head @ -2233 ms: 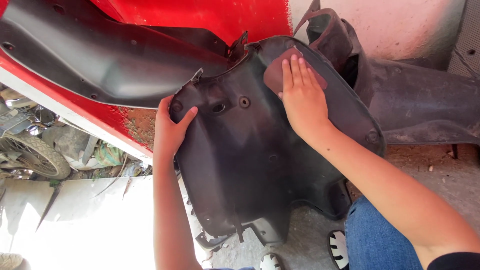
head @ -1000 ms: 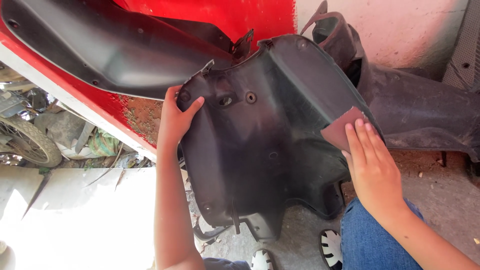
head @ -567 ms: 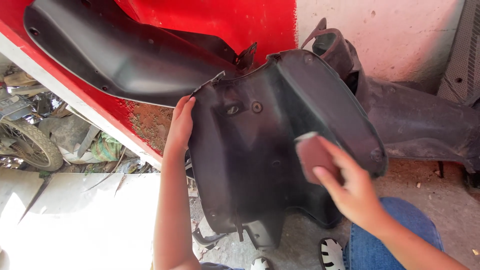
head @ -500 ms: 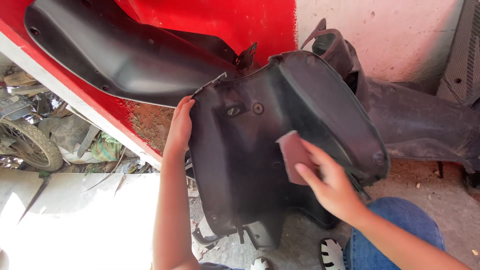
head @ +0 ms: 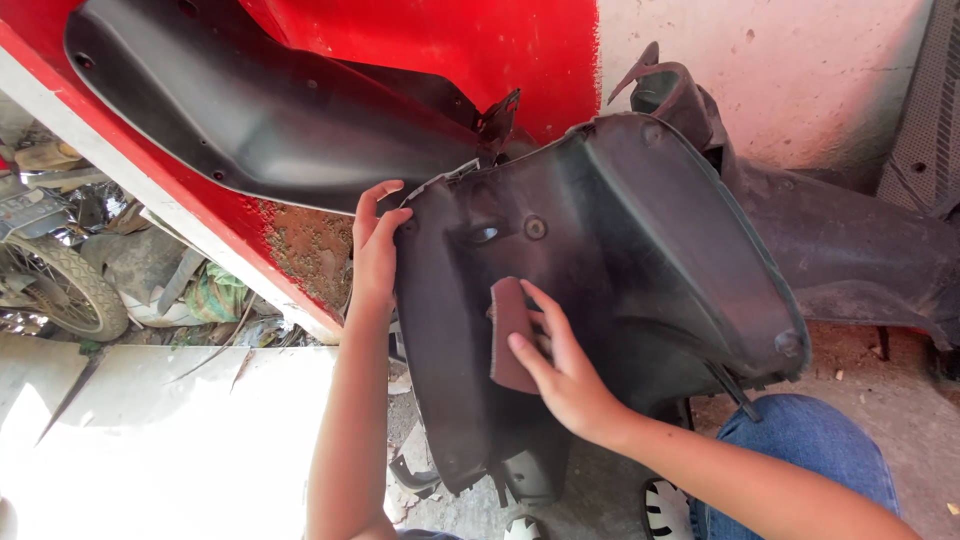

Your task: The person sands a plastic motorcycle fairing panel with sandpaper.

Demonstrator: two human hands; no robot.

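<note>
A large black plastic scooter body panel (head: 640, 250) stands upright in front of me, its hollow inner side facing me. My left hand (head: 375, 250) grips its upper left edge with the fingers curled over the rim. My right hand (head: 560, 365) presses a small reddish-brown piece of sandpaper (head: 508, 330) against the panel's inner face, left of centre. Two round holes (head: 536, 228) show in the panel above the sandpaper.
Another long black panel (head: 260, 110) leans on the red wall (head: 440, 40) behind. A third dark panel (head: 860, 250) lies at the right by a pale wall. A wheel (head: 60, 290) and scrap lie at the left. My jeans-clad knee (head: 800, 450) is at the lower right.
My right hand has carried the sandpaper from the panel's upper part to its right edge, then across to the inner face left of centre. The left hand has kept its grip on the edge.
</note>
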